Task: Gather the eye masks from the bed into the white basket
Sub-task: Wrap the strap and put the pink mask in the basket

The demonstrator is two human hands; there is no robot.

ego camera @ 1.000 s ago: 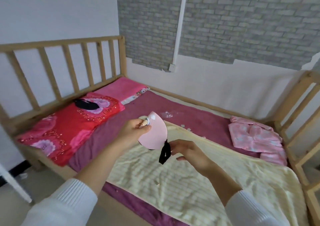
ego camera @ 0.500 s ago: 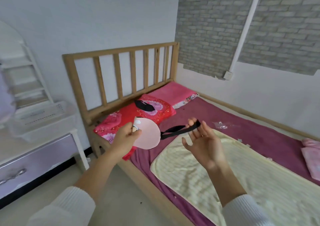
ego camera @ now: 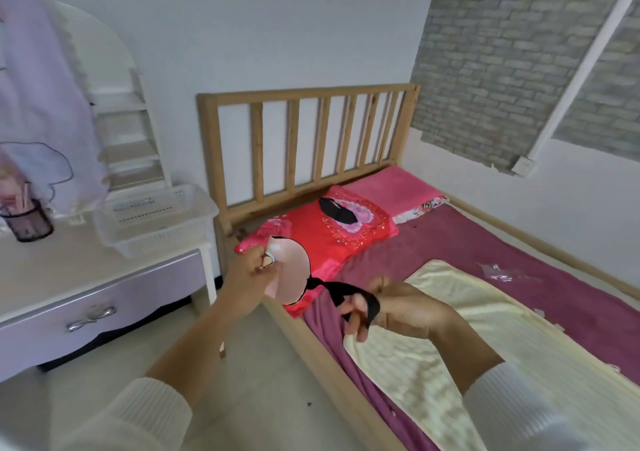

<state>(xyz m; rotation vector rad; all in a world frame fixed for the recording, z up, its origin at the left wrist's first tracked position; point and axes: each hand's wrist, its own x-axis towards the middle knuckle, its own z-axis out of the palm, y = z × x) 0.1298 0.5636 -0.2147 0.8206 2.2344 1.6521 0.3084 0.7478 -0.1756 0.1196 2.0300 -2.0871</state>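
Note:
My left hand [ego camera: 254, 272] pinches the edge of a pink eye mask [ego camera: 292, 270], held in the air over the bed's near corner. The mask's black strap [ego camera: 346, 291] runs right and wraps around the fingers of my right hand [ego camera: 391, 307]. A black eye mask [ego camera: 337, 211] lies on the red pillow [ego camera: 311, 239] near the headboard. The white basket [ego camera: 156, 218] stands on the lilac bedside table [ego camera: 86, 277], to the left of my hands; nothing shows inside it.
The wooden headboard [ego camera: 304, 139] rises behind the pillows. A yellow blanket [ego camera: 485, 346] covers the purple sheet. A dark mesh pen cup [ego camera: 29, 223] and a draped mirror [ego camera: 45, 104] stand on the table. Clear plastic scraps [ego camera: 498, 272] lie on the sheet.
My view has swung left, bringing the bedside table and basket into sight. Both hands carried the pink mask leftward; my right hand turned over with the strap round its fingers.

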